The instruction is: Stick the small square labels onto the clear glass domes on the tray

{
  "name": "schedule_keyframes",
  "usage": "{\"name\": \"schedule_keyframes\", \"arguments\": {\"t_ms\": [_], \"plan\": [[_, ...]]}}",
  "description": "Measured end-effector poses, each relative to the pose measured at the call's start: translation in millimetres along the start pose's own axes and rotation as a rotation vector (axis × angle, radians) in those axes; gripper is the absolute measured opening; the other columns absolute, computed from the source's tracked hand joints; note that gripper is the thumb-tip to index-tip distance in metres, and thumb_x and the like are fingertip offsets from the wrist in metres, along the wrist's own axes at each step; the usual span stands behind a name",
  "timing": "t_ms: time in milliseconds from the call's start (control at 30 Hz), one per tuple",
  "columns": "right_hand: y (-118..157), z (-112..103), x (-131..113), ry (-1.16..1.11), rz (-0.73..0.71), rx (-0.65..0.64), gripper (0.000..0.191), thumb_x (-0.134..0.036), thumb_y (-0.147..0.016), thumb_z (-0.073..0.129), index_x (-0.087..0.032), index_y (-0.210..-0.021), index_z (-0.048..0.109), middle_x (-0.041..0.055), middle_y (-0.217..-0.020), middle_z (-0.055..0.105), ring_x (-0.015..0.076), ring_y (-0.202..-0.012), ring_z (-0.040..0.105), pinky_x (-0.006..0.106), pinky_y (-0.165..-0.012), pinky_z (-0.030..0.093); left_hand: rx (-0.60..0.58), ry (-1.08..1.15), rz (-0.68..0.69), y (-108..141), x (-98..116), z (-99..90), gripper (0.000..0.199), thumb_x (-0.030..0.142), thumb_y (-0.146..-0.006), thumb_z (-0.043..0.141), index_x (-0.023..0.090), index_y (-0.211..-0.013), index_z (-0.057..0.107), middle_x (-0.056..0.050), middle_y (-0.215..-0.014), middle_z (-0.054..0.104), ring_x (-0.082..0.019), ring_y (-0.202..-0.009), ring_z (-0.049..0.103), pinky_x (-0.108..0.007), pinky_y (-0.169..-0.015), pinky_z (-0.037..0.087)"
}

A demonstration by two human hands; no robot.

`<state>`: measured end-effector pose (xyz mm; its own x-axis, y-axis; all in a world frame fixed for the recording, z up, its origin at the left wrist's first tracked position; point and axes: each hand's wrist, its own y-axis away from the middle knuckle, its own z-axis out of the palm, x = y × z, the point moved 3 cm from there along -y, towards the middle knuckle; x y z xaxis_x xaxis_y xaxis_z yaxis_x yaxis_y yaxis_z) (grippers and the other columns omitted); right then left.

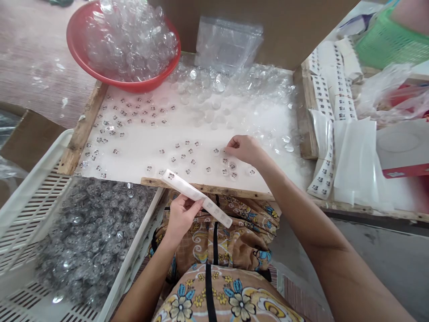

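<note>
My left hand (183,213) grips a white strip of stickers (182,187) between thumb and fingers, near the wooden front edge of the white tabletop. Small dark animal-face prints show on the strip. My right hand (244,150) is over the tabletop, thumb and forefinger pinched together; whatever is between them is too small to make out. Just left of its fingertips lies a clear disc with a printed sticker (216,151). Several more stickered discs (233,175) lie below the hand, and others are spread to the left. Plain clear discs (216,103) lie farther back.
A red basin (75,53) heaped with clear pieces stands at the back left. At lower left, a white crate (134,243) holds many stickered pieces. Sticker strips (323,172) lie at the right beyond a wooden rail (306,120). A plastic bag (228,44) leans against cardboard behind.
</note>
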<state>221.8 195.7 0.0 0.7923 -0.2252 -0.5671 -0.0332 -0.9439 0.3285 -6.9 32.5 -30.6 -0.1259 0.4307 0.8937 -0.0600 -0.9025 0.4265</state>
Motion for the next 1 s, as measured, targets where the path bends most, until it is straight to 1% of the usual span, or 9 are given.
{"name": "schedule_keyframes", "arguments": {"t_ms": [100,233,467,600,667,767,800,867,1000], "plan": [[1.5,1.5,1.1,-0.005,-0.001,-0.004,0.009,-0.024,-0.073,0.067,-0.019,-0.067,0.062,0.003,-0.071,0.065,0.0156,-0.067,0.056,0.029,-0.061,0.042,0.004,0.006,-0.005,0.3,0.4,0.1,0.023,0.035,-0.072,0.078,0.015,-0.083,0.071,-0.005,-0.075,0.074,-0.02,-0.067,0.069,-0.03,-0.063,0.058],[2.4,1.3,2.3,-0.032,0.004,-0.011,0.009,-0.025,-0.073,0.067,-0.019,-0.068,0.063,0.0024,-0.068,0.064,0.015,-0.064,0.055,0.029,-0.058,0.041,0.006,0.012,-0.02,0.0,-0.2,0.0,0.025,0.036,-0.071,0.079,0.015,-0.082,0.07,-0.005,-0.074,0.074,-0.019,-0.066,0.069,-0.029,-0.061,0.057],[3.7,3.4,-1.5,0.031,-0.023,0.02,0.009,-0.021,-0.072,0.066,-0.019,-0.065,0.06,0.002,-0.066,0.063,0.0151,-0.062,0.055,0.03,-0.06,0.041,0.011,0.005,-0.02,-0.1,1.0,0.3,0.026,0.038,-0.07,0.08,0.015,-0.08,0.071,-0.005,-0.072,0.073,-0.019,-0.064,0.069,-0.029,-0.06,0.057],[10.3,10.3,-1.4,0.058,-0.107,0.088,0.008,-0.017,-0.075,0.061,-0.02,-0.069,0.057,0.0024,-0.068,0.063,0.0152,-0.064,0.055,0.03,-0.062,0.041,0.012,0.011,-0.012,0.5,2.4,0.4,0.027,0.038,-0.07,0.08,0.016,-0.08,0.07,-0.005,-0.072,0.073,-0.02,-0.065,0.069,-0.03,-0.06,0.058],[14.7,13.8,-1.0,0.086,-0.155,0.146,0.007,-0.016,-0.077,0.058,-0.02,-0.072,0.057,0.0043,-0.076,0.063,0.0147,-0.064,0.054,0.03,-0.064,0.041,0.012,0.008,-0.015,0.7,2.2,0.3,0.027,0.038,-0.07,0.08,0.016,-0.081,0.07,-0.005,-0.073,0.073,-0.021,-0.065,0.07,-0.03,-0.06,0.058],[18.7,17.0,-0.6,0.141,-0.173,0.221,0.004,-0.017,-0.08,0.057,-0.019,-0.077,0.058,0.0102,-0.097,0.063,0.0143,-0.065,0.053,0.032,-0.066,0.041,0.01,0.005,-0.018,0.6,1.3,0.4,0.028,0.039,-0.07,0.08,0.016,-0.082,0.07,-0.005,-0.074,0.074,-0.021,-0.066,0.07,-0.031,-0.061,0.058],[18.9,17.4,-0.7,0.154,-0.165,0.234,0.003,-0.017,-0.081,0.056,-0.018,-0.079,0.058,0.0116,-0.101,0.063,0.015,-0.067,0.053,0.033,-0.067,0.041,0.009,0.004,-0.018,0.5,1.0,0.6,0.028,0.039,-0.07,0.08,0.016,-0.082,0.07,-0.005,-0.074,0.074,-0.021,-0.067,0.07,-0.03,-0.061,0.059],[17.3,17.4,-1.7,0.154,-0.147,0.242,0.005,-0.017,-0.082,0.057,-0.018,-0.087,0.059,0.0118,-0.1,0.064,0.0175,-0.071,0.056,0.033,-0.069,0.041,0.007,0.003,-0.017,0.5,0.5,1.0,0.027,0.038,-0.07,0.08,0.016,-0.082,0.071,-0.005,-0.074,0.074,-0.02,-0.067,0.07,-0.03,-0.062,0.059],[10.2,16.3,-6.5,0.058,-0.107,0.208,0.032,-0.015,-0.082,0.058,-0.019,-0.114,0.054,0.0067,-0.089,0.069,0.0199,-0.074,0.059,0.033,-0.07,0.042,0.013,0.007,-0.025,1.0,0.3,0.4,0.029,0.039,-0.069,0.081,0.016,-0.081,0.07,-0.005,-0.074,0.074,-0.021,-0.067,0.071,-0.031,-0.062,0.059]]}}
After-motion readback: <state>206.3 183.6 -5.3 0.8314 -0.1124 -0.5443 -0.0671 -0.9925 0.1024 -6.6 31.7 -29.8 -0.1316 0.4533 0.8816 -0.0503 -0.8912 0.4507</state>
